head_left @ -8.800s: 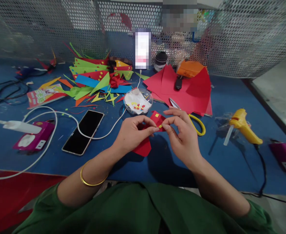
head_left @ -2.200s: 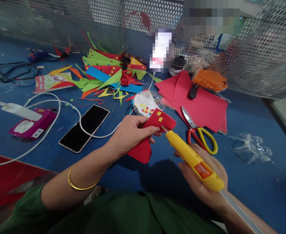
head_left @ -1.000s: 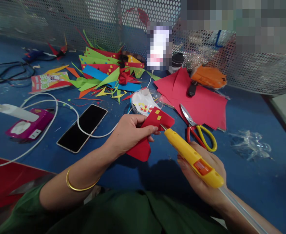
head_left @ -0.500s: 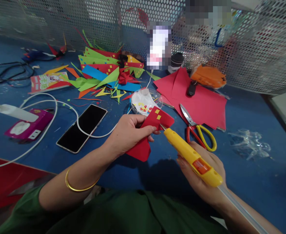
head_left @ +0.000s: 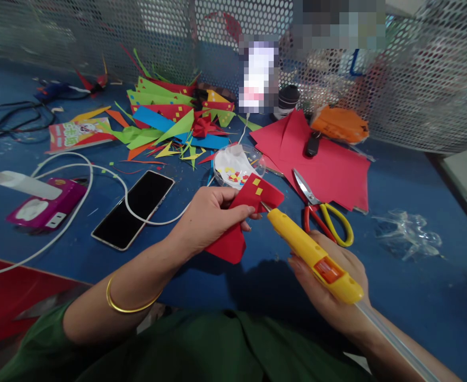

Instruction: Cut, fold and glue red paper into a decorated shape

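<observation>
My left hand [head_left: 217,215] pinches a folded piece of red paper [head_left: 230,245] between thumb and fingers, above the front of the table. Two small yellow paper squares [head_left: 257,185] lie on its upper face. A yellow glue gun [head_left: 297,241] is gripped in my right hand [head_left: 336,270], its metal nozzle at the red paper just below the squares. A clear glue stick [head_left: 392,337] runs out of its back end. Just behind the paper sits a clear round dish [head_left: 216,168] holding small coloured paper bits [head_left: 233,174].
Scissors [head_left: 316,204] lie close by my right hand, partly over red paper sheets [head_left: 328,170]. A phone [head_left: 134,209] with a white cable [head_left: 94,185] across it and a purple power socket [head_left: 52,207] are at left. Cut coloured paper [head_left: 169,119] is heaped behind.
</observation>
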A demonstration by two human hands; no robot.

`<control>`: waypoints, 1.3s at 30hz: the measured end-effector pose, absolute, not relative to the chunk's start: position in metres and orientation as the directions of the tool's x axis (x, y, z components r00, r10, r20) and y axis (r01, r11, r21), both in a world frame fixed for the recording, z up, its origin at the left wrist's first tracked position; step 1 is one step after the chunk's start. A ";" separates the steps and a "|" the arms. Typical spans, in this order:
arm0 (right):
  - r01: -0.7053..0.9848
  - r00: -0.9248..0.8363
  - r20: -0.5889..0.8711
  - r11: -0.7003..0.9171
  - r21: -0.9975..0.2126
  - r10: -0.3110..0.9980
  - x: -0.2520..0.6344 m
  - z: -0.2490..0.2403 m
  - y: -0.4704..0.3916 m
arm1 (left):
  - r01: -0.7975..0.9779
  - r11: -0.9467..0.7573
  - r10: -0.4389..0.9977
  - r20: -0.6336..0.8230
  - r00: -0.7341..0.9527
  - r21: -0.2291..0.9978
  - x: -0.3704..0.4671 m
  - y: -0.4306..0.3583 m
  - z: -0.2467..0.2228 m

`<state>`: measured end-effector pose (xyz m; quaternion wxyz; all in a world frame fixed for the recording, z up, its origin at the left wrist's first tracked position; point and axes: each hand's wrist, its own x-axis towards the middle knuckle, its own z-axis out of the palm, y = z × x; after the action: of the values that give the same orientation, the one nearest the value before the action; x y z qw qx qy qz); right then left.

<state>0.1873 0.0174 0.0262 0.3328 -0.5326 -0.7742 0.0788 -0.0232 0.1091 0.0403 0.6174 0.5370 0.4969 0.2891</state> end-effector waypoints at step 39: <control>0.787 -0.233 0.449 0.438 -0.433 0.863 0.189 0.025 0.015 | 0.164 0.279 0.885 -0.320 0.339 0.946 -0.023 0.108 0.037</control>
<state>0.1892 0.0146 0.0253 0.3255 -0.5267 -0.7831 0.0578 -0.0235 0.1084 0.0372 0.6260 0.5271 0.4975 0.2877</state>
